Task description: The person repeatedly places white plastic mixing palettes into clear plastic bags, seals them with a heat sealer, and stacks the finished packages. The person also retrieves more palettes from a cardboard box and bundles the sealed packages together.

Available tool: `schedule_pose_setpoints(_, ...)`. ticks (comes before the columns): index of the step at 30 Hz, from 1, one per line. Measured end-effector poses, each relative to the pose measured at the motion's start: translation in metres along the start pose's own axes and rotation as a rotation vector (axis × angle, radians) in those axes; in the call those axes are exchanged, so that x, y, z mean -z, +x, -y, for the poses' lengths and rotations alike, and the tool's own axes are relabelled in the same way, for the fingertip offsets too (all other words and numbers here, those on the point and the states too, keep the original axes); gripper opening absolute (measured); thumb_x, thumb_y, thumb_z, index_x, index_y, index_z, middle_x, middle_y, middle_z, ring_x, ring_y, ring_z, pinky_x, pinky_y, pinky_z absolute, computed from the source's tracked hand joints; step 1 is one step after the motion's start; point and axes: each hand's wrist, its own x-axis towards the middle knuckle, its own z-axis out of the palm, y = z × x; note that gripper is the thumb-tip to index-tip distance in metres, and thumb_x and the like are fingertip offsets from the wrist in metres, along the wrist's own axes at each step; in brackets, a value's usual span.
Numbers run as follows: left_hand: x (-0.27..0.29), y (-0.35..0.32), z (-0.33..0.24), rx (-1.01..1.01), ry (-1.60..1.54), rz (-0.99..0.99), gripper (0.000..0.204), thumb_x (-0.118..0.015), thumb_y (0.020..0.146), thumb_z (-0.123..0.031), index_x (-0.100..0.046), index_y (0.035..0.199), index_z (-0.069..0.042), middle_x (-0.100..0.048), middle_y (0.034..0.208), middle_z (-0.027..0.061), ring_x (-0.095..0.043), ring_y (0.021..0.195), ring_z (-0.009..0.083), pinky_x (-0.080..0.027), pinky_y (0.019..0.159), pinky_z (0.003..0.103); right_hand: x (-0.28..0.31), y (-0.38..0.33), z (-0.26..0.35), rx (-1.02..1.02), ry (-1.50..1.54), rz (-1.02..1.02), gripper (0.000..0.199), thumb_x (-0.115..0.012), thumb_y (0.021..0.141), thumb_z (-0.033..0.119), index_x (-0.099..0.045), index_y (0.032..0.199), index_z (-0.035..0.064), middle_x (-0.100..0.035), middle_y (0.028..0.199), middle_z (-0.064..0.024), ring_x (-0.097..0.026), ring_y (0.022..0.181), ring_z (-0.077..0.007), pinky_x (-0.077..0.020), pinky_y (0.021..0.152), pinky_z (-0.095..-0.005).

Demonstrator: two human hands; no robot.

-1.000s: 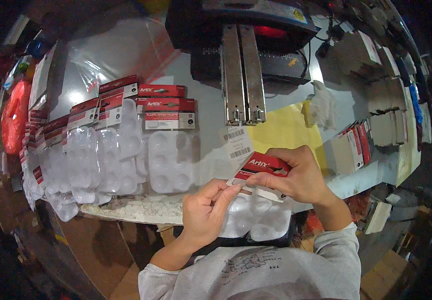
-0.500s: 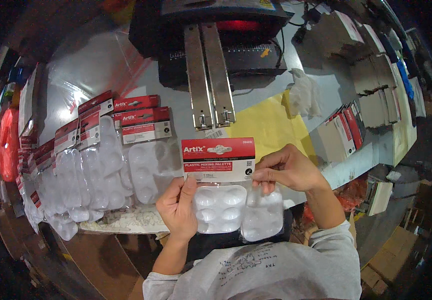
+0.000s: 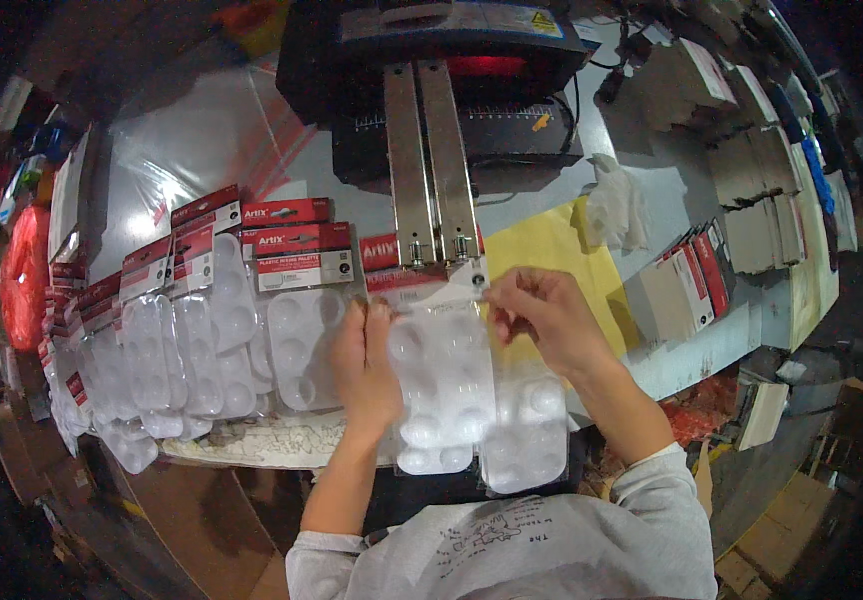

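A clear-bagged white plastic mixing palette (image 3: pixel 442 375) with a red and white header card lies in front of me. The card's top reaches under the ends of two metal bars (image 3: pixel 434 170) that stick out of a black machine (image 3: pixel 352 60). My left hand (image 3: pixel 367 365) is closed on the pack's left edge, thumb up near the card. At the card's right corner my right hand (image 3: pixel 552 315) is closed in a pinch, its fingertips partly blurred. Below that hand a second white palette (image 3: pixel 527 450) lies at the table's near edge, beside the first and partly overlapped.
Several carded palette packs (image 3: pixel 202 330) overlap in a row on the left. A yellow sheet (image 3: pixel 537 250) and a crumpled white bag (image 3: pixel 617 205) lie right of the bars. Farther right are folded red-and-white cards (image 3: pixel 687 280) and grey card stacks (image 3: pixel 752 170). Red plastic (image 3: pixel 27 275) hangs at far left.
Both hands have moved the held pack away from me, and its header card now sits under the metal bars. The card has tipped from facing up to a flatter, partly hidden position.
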Motion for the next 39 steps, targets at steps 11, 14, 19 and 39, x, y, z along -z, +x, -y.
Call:
schedule_pose_setpoints(11, 0.004, 0.016, 0.027, -0.011, 0.039, 0.025, 0.023, -0.042, 0.093, -0.016, -0.057, 0.096, 0.001, -0.061, 0.080, 0.0077, -0.055, 0.076, 0.0128, -0.042, 0.069, 0.025, 0.022, 0.015, -0.018, 0.223, -0.205, -0.021, 0.012, -0.056, 0.085, 0.012, -0.056, 0.091, 0.0018, -0.059, 0.079, -0.0066, -0.057, 0.061, -0.0138, -0.0484, 0.054, -0.0265)
schedule_pose_setpoints(14, 0.044, 0.017, 0.019, -0.188, 0.484, -0.098, 0.024, -0.042, 0.092, -0.014, -0.058, 0.103, 0.000, -0.062, 0.087, 0.0119, -0.058, 0.082, 0.0202, -0.044, 0.073, 0.031, 0.059, -0.011, -0.004, 0.435, 0.015, -0.230, 0.030, -0.040, 0.090, 0.030, -0.053, 0.098, 0.0034, -0.058, 0.087, -0.0082, -0.057, 0.065, -0.0181, -0.0481, 0.058, -0.0315)
schedule_pose_setpoints(19, 0.128, 0.037, -0.016, -0.214, 0.891, -0.529, 0.027, -0.053, 0.086, -0.013, -0.056, 0.111, -0.003, -0.057, 0.103, 0.0166, -0.053, 0.097, 0.0326, -0.042, 0.085, 0.041, 0.169, -0.067, 0.048, 0.603, -1.150, -1.015, 0.039, -0.032, 0.096, 0.031, -0.049, 0.101, -0.0040, -0.060, 0.097, -0.0146, -0.059, 0.086, -0.0237, -0.0462, 0.077, -0.0339)
schedule_pose_setpoints(39, 0.049, -0.047, -0.023, 0.271, -0.415, 0.179, 0.011, -0.057, 0.084, -0.004, -0.055, 0.093, 0.002, -0.065, 0.095, 0.0206, -0.065, 0.083, 0.0236, -0.048, 0.078, 0.030, 0.117, -0.078, 0.039, 0.524, -0.986, -0.974, 0.048, -0.072, 0.072, 0.007, -0.054, 0.115, -0.0013, -0.064, 0.094, -0.0089, -0.062, 0.084, -0.0145, -0.0490, 0.077, -0.0259)
